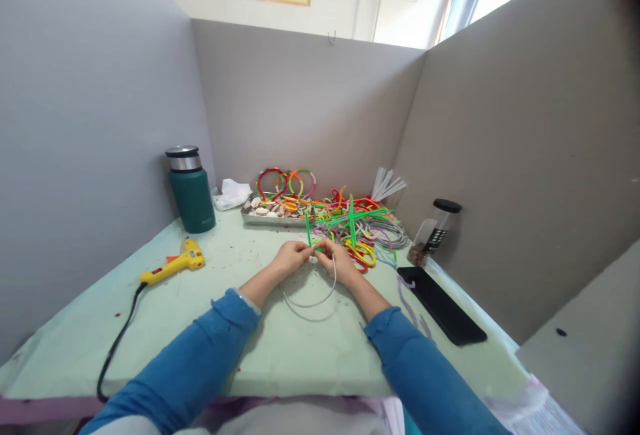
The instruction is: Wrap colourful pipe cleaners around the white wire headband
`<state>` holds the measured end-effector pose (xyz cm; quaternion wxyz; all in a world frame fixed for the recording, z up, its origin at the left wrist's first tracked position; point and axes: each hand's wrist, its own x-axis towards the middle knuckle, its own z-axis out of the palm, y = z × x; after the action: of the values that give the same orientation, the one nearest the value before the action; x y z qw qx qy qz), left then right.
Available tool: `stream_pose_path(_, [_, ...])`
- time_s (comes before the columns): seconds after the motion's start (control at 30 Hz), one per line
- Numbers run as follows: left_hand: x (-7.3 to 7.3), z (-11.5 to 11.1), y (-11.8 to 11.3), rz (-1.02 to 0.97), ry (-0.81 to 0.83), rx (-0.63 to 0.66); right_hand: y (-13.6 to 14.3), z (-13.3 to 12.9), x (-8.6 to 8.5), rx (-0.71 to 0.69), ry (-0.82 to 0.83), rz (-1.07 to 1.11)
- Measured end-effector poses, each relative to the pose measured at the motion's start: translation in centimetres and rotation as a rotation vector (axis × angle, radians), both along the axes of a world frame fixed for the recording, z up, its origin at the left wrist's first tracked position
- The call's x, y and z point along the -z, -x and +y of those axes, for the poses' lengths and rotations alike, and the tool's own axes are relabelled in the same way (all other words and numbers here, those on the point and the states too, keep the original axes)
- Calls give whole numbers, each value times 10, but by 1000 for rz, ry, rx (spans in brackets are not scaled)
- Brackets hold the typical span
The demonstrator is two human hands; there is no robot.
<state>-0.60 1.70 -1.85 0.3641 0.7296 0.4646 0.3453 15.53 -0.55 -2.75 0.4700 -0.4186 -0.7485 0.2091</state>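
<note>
My left hand (291, 257) and my right hand (338, 260) meet over the middle of the table, fingertips pinched close together. A bright green pipe cleaner (309, 229) rises from between the fingers, bent near the fingertips. From my right hand a thin pale grey wire (334, 281) hangs in an open curve, its free end coming round under my left hand. Exactly how pipe cleaner and wire meet is hidden by the fingers. Just beyond the hands lies a pile of coloured pipe cleaners (330, 218), with yellow-handled scissors (369, 255) at its near side.
A metal tray (270, 220) of shells stands at the back, with colourful wrapped rings (273, 183) behind. Left are a green bottle (193, 198) and a yellow glue gun (175, 266) with its cord. A black phone (443, 305) and a clear jar (434, 231) are right.
</note>
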Motion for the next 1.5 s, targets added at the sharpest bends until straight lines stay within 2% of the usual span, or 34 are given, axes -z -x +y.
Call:
stream_pose_path(0.23, [-4,-2,0,-86,190,-40,0,0,0,-16,15,-8])
stream_pose_path(0.5, [-19,-11,-1,-264,404,-35,-2,-1,-2,-32,10,-5])
stream_pose_path(0.93, [-14,-7,2,-289,395,54,-2,-5,-4,-79,27,-99])
stream_pose_path(1.5, [-17,-10,0,-280,435,34,-2,-4,-4,-91,-13,-43])
